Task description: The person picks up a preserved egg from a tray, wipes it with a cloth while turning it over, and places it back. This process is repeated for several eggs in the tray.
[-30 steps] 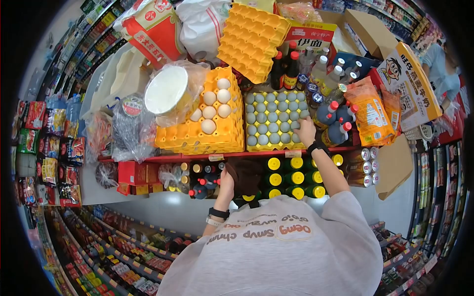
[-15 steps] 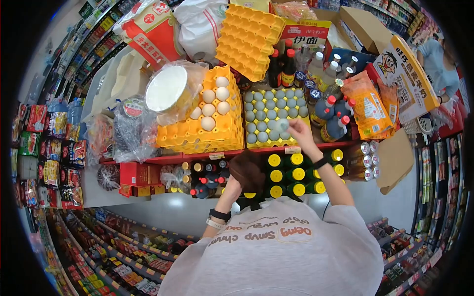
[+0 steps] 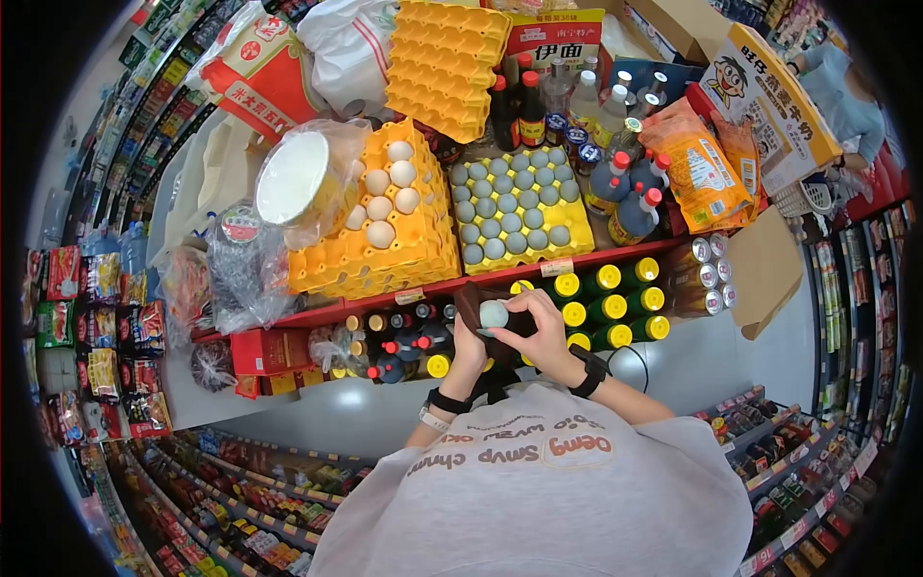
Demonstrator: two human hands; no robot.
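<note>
The right hand (image 3: 545,337) has carried its pinched egg (image 3: 493,313) from the tray (image 3: 571,219) to the left hand (image 3: 467,352), which clutches brown cloth (image 3: 470,304).

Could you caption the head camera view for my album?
Right hand holds a pale egg, left hand a dark brown item, near a yellow egg tray.
</note>
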